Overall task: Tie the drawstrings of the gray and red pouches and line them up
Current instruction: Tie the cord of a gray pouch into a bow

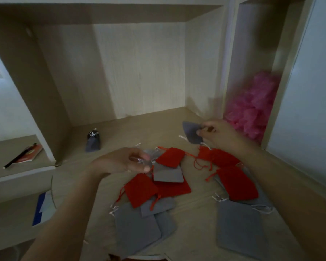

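Pouches (170, 157), red and gray, lie overlapping on the desk (192, 215). The right hand (217, 133) pinches a gray pouch (191, 133), lifted at the far right. The left hand (124, 161) hovers over the pile's left edge, blurred, so I cannot tell its grip. A tied pouch (93, 142) stands far left.

A tied pouch (93, 141) stands left of centre on the surface (194, 215), behind the flat pouches (139, 189) scattered mid-frame.
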`<state>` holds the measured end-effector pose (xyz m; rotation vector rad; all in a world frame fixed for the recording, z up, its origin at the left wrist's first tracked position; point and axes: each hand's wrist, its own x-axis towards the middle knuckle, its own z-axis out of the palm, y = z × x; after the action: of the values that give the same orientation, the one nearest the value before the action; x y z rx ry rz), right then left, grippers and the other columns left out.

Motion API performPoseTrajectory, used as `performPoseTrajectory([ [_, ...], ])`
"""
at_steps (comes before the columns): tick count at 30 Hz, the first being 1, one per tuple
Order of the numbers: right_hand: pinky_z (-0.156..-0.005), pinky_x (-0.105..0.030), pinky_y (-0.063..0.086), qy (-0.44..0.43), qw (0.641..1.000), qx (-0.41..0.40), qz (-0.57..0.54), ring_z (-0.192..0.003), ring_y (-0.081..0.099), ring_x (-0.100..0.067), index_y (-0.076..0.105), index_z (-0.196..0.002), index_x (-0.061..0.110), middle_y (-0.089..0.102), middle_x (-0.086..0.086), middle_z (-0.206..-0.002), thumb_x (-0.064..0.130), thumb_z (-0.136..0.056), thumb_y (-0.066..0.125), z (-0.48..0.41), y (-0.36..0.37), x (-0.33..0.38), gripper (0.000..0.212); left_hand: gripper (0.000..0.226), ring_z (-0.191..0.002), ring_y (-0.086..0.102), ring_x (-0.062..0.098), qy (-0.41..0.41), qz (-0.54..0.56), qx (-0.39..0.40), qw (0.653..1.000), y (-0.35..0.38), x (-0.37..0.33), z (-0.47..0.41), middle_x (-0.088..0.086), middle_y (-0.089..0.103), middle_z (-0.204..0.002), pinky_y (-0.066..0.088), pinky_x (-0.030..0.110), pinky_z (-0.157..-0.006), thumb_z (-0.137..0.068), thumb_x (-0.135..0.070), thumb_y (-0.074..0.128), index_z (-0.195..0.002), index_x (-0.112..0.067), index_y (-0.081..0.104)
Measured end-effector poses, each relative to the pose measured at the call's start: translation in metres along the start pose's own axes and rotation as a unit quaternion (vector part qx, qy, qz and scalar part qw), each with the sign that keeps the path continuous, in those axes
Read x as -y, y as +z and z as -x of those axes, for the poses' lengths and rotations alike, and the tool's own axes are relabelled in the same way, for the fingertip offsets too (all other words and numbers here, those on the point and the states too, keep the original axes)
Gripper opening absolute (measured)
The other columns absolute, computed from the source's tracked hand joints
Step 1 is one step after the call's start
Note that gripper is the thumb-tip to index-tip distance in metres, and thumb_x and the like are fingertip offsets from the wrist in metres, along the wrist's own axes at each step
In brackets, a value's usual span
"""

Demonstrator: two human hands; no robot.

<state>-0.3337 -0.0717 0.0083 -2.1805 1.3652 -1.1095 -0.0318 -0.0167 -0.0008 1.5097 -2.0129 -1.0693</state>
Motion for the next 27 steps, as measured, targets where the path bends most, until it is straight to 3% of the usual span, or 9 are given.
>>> performPoseTrajectory([
  [5,-0.07,-0.018,0.044,-0.126,0.991,-0.023,-0.029,-0.071,0.056,0.001,0.074,-0.092,0.01,0.06,0.01,-0.086,0.006,-0.085,0.066,-0.016,0.007,0.031,0.012,0.066,-0.099,0.068,0.018,0.016,0.204,-0.04,0.978,-0.001,-0.031,-0.006,0.006,0.072,-0.103,0.054,0.023,-0.083,-0.07,-0.067,0.059,-0.106,-0.011,0.068],
  [8,-0.073,-0.011,0.041,-0.247,0.969,0.002,0.023,-0.083,0.056,-0.002,0.076,-0.097,0.014,0.062,0.006,-0.093,0.006,-0.083,0.061,-0.021,0.031,0.043,0.022,0.057,-0.089,0.07,0.019,0.006,0.326,-0.074,0.942,0.013,-0.044,-0.027,0.01,0.072,-0.1,0.056,0.023,-0.071,-0.079,-0.054,0.047,-0.109,-0.008,0.064],
  [11,-0.076,-0.02,0.044,-0.279,0.958,0.053,0.041,-0.085,0.058,-0.007,0.077,-0.092,0.013,0.067,-0.003,-0.099,0.008,-0.08,0.054,-0.025,0.057,0.053,0.027,0.028,-0.062,0.063,0.012,0.018,0.405,-0.159,0.9,0.025,-0.048,-0.048,0.008,0.065,-0.076,0.049,0.019,-0.05,-0.096,-0.031,0.047,-0.086,-0.01,0.063],
  [13,-0.073,-0.015,0.042,-0.266,0.962,0.058,0.033,-0.08,0.055,-0.001,0.076,-0.089,0.013,0.066,-0.003,-0.103,0.004,-0.077,0.049,-0.026,0.067,0.055,0.031,0.029,-0.053,0.059,0.01,0.023,0.451,-0.21,0.867,0.031,-0.045,-0.059,0.006,0.06,-0.062,0.047,0.02,-0.046,-0.099,-0.015,0.043,-0.074,-0.008,0.056],
  [15,-0.066,-0.009,0.036,-0.231,0.973,0.023,-0.008,-0.072,0.053,0.001,0.073,-0.094,0.013,0.061,-0.002,-0.107,-0.001,-0.079,0.049,-0.027,0.073,0.052,0.032,0.024,-0.063,0.06,0.015,0.025,0.464,-0.238,0.853,0.035,-0.038,-0.068,0.008,0.06,-0.069,0.05,0.023,-0.056,-0.097,-0.008,0.043,-0.077,-0.005,0.056],
  [18,-0.073,-0.013,0.041,-0.171,0.985,-0.007,-0.037,-0.078,0.059,-0.01,0.059,-0.122,0.014,0.052,-0.001,-0.119,0.006,-0.087,0.055,-0.032,0.08,0.042,0.036,0.018,-0.079,0.06,0.023,0.03,0.459,-0.23,0.858,0.041,-0.027,-0.072,0.014,0.062,-0.085,0.05,0.03,-0.073,-0.097,-0.003,0.042,-0.091,0.002,0.059],
  [20,-0.082,-0.02,0.044,-0.106,0.993,0.037,-0.047,-0.092,0.061,-0.012,0.053,-0.13,0.014,0.055,-0.002,-0.125,0.015,-0.09,0.058,-0.036,0.082,0.036,0.04,0.021,-0.082,0.064,0.023,0.068,0.453,-0.215,0.862,0.044,-0.021,-0.074,0.016,0.067,-0.089,0.052,0.029,-0.075,-0.096,-0.004,0.043,-0.095,0.002,0.063],
  [24,-0.069,-0.026,0.045,-0.079,0.991,0.09,-0.056,-0.076,0.061,-0.007,0.07,-0.102,0.01,0.068,0.002,-0.087,0.018,-0.09,0.06,-0.036,0.088,0.023,0.017,0.038,-0.078,0.068,0.018,0.039,0.426,-0.244,0.87,0.046,-0.012,-0.078,0.01,0.072,-0.088,0.052,0.028,-0.074,-0.1,-0.026,0.039,-0.092,-0.004,0.069],
  [27,-0.064,-0.034,0.05,-0.051,0.992,0.081,-0.088,-0.068,0.065,-0.019,0.072,-0.087,0.008,0.069,-0.006,-0.072,0.018,-0.089,0.063,-0.036,0.088,0.02,0.014,0.044,-0.079,0.067,0.016,0.026,0.377,-0.279,0.883,0.043,-0.005,-0.079,0.006,0.073,-0.087,0.052,0.027,-0.071,-0.101,-0.031,0.035,-0.089,-0.01,0.071],
])
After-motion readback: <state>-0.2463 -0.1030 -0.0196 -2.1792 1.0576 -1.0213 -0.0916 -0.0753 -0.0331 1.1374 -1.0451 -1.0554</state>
